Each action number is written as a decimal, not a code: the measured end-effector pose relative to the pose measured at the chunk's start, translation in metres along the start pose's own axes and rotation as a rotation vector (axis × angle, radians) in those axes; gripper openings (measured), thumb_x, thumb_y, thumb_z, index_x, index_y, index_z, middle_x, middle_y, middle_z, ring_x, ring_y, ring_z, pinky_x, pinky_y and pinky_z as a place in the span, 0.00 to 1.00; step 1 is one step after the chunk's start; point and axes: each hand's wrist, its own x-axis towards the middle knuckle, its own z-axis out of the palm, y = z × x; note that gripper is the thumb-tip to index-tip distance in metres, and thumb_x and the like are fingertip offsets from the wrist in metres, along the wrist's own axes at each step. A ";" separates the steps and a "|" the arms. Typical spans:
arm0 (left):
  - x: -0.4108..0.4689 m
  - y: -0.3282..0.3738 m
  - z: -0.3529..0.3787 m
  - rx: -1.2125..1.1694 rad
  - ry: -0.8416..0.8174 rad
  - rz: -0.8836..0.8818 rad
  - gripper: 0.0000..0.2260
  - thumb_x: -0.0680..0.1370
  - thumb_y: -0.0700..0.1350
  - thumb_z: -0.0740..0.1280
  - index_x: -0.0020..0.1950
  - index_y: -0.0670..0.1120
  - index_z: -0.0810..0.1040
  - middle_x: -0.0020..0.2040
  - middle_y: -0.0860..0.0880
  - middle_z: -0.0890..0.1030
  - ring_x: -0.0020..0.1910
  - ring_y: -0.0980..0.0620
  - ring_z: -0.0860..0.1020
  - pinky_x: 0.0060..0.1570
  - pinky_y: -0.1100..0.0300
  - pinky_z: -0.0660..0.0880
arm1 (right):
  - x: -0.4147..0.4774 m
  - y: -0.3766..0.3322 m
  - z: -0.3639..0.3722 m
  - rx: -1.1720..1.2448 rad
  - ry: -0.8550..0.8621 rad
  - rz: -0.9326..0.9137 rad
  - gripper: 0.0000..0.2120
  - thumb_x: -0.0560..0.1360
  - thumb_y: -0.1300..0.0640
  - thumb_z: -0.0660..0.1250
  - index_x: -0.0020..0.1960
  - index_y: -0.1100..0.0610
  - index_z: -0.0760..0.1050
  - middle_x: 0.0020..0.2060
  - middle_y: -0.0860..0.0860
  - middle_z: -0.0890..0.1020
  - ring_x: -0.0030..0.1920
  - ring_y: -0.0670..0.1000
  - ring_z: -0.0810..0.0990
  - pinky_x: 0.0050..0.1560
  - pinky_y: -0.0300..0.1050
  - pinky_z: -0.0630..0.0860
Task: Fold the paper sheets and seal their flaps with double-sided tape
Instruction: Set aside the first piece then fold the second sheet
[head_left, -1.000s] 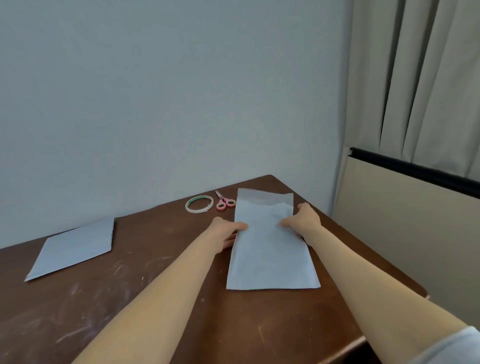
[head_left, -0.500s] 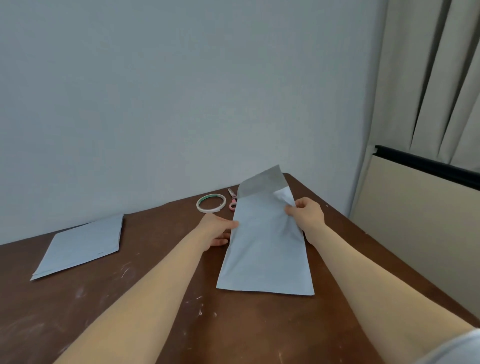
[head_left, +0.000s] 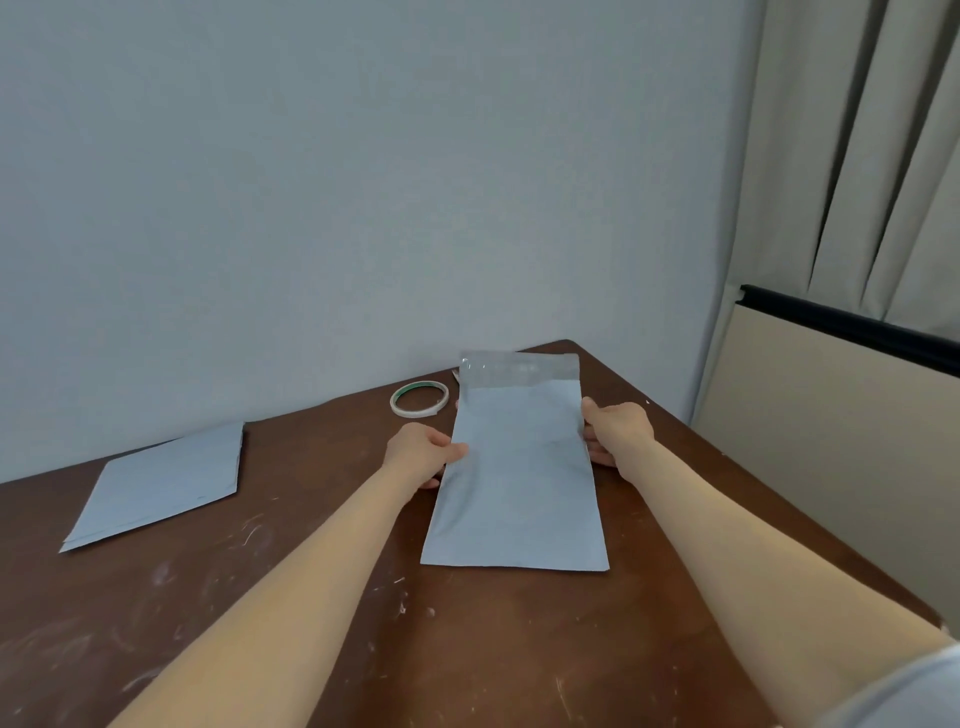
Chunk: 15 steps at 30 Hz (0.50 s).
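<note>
left hand (head_left: 423, 452) and right hand (head_left: 615, 428) each pinch a side edge of the folded sheet (head_left: 519, 483), thumbs on top. it lies flat near the table (head_left: 467, 649) far corner, flap (head_left: 519, 370) open, tape roll (head_left: 420, 399) just beside. suggest: square the edges, crease flap straight before taping.

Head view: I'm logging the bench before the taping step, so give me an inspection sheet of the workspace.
Surface: brown wooden table, scuffed with pale marks.
Job's things: folded sheet at centre, its flap open at the far end; tape roll by its far left corner; stack of sheets at left.
Clutter: small object peeking out behind the sheet, too hidden to name.
Hands: left hand grips the sheet's left edge; right hand grips its right edge.
Cables: nothing seen.
Surroundings: plain wall behind; curtain and black rail at right.
</note>
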 end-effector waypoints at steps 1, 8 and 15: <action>0.000 0.000 0.000 0.053 -0.039 0.016 0.14 0.73 0.46 0.73 0.56 0.42 0.79 0.54 0.46 0.80 0.48 0.50 0.77 0.35 0.63 0.75 | 0.000 0.000 -0.001 -0.044 -0.021 0.001 0.08 0.77 0.59 0.66 0.40 0.59 0.78 0.35 0.55 0.79 0.36 0.53 0.79 0.45 0.49 0.82; 0.005 0.008 0.002 0.475 0.050 0.173 0.24 0.74 0.46 0.70 0.69 0.46 0.68 0.63 0.46 0.74 0.59 0.47 0.76 0.55 0.53 0.75 | 0.006 0.003 0.005 -0.367 0.088 -0.134 0.13 0.78 0.53 0.63 0.60 0.58 0.77 0.50 0.54 0.82 0.48 0.56 0.82 0.52 0.50 0.79; 0.022 0.019 0.017 0.317 -0.002 0.110 0.29 0.73 0.49 0.71 0.70 0.42 0.65 0.66 0.44 0.73 0.64 0.45 0.73 0.56 0.54 0.71 | 0.017 -0.002 0.020 -0.594 0.054 -0.123 0.04 0.74 0.59 0.66 0.45 0.59 0.71 0.37 0.51 0.75 0.39 0.52 0.76 0.32 0.41 0.68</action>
